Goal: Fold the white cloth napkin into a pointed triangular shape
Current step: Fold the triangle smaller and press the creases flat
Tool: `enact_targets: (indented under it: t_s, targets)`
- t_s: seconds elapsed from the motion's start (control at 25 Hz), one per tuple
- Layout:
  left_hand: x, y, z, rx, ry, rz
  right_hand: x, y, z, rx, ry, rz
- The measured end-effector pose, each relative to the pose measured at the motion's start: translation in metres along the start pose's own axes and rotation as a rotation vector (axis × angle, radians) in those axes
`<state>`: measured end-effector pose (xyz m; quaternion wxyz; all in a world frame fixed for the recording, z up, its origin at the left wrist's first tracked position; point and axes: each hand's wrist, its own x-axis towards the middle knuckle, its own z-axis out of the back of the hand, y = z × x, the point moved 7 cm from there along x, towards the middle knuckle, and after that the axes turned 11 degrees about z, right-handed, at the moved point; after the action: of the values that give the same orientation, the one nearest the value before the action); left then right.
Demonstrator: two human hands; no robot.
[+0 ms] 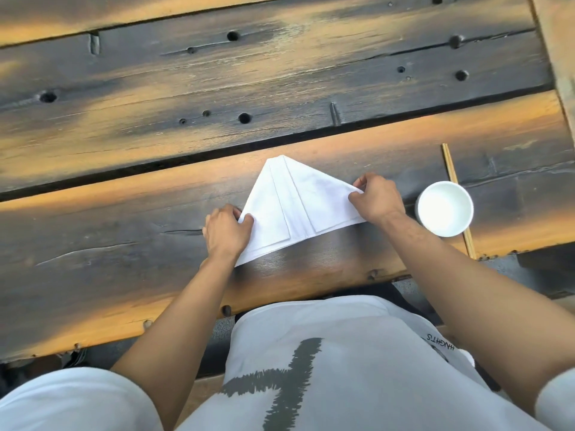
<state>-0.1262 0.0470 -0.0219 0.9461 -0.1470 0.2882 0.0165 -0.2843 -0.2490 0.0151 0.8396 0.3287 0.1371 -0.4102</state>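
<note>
On the dark plank table (124, 231), the left hand (225, 230) and right hand (375, 197) pinch the white triangular cloth napkin (295, 209) at nine and three o'clock, apex toward twelve.

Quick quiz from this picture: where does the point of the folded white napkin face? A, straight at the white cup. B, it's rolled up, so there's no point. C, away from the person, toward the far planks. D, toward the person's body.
C: the napkin lies flat as a triangle with its tip on the far side, while the left hand and right hand pinch its two side corners, and the white cup stands off to the right.
</note>
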Motion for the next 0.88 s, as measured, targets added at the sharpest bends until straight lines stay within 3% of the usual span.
enact_targets:
  t_s: [0.4,0.76,0.88]
  targets:
    - [0.0,-0.019,-0.038,-0.442,0.354,0.308,0.026,0.095,0.054,-0.266,-0.166,0.242]
    - [-0.033,-0.067,-0.061,-0.797,0.475,0.337,-0.002,0.13,0.026,-0.386,-0.195,0.481]
    - [-0.034,-0.068,-0.07,-0.724,0.529,0.298,-0.018,0.125,0.008,-0.431,-0.165,0.528]
